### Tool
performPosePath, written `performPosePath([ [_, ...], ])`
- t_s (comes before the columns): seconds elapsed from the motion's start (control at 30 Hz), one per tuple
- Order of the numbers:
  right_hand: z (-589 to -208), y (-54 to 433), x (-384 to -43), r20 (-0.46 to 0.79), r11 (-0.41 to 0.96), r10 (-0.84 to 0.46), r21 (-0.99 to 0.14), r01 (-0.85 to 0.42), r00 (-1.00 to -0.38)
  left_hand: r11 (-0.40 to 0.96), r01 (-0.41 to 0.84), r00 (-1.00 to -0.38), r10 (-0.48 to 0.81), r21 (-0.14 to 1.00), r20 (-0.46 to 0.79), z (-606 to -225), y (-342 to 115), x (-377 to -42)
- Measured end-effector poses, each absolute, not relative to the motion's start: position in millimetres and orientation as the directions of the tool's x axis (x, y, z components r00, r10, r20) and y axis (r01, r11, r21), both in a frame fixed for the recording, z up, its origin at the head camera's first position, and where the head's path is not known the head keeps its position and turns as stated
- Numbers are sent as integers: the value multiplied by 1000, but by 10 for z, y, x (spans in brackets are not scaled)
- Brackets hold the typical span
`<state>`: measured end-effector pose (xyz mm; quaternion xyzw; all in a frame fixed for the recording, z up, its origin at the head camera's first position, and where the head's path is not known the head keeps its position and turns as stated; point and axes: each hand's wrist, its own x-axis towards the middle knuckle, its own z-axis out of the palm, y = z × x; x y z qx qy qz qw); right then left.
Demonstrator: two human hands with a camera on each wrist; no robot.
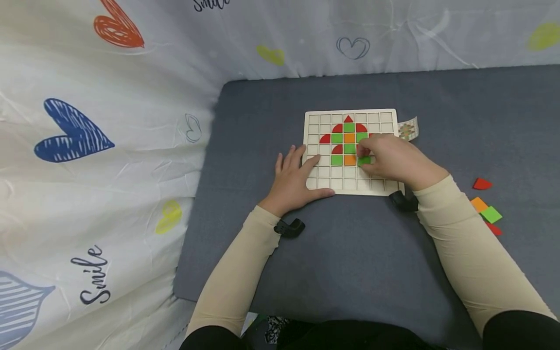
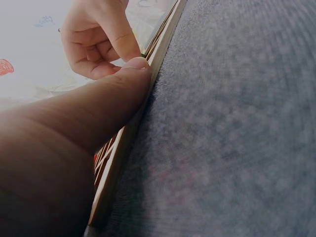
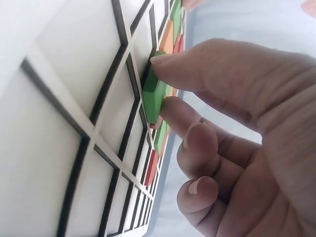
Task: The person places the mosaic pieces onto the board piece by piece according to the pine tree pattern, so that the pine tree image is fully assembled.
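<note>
A white wooden grid board (image 1: 312,183) lies on the grey table, with red, green and orange tiles set in its cells in a tree-like pattern. Spread fingers of my left hand (image 1: 292,185) rest along the board's left side, its thumb at the front edge. In the left wrist view that thumb (image 2: 116,86) lies against the board's rim. Over the right part of the pattern, my right hand (image 1: 393,158) pinches a green square tile (image 3: 154,94) between thumb and index finger. The tile is tilted at its cell in the right wrist view. Part of the pattern is hidden behind this hand.
Loose tiles lie on the table to the right, beside the right forearm: a red one (image 1: 482,183), an orange one (image 1: 479,204), a green one (image 1: 491,214) and another red one (image 1: 494,228). A patterned card (image 1: 409,129) pokes out past the board's right edge.
</note>
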<state>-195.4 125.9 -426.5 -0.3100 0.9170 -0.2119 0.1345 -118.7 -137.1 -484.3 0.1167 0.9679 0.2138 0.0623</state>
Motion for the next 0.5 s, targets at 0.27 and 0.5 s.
performPosePath([
  [0.27,-4244,1309,-1918,-129,735,-614,-452,-505,-779,882,193,-966,248,430,-75,-4837,-1365,-1182],
  [0.5,-4268,1328,-1932,-160,745,-611,-448,-494,-775,884,192,-966,246,426,-74,-4833,-1360,-1189],
])
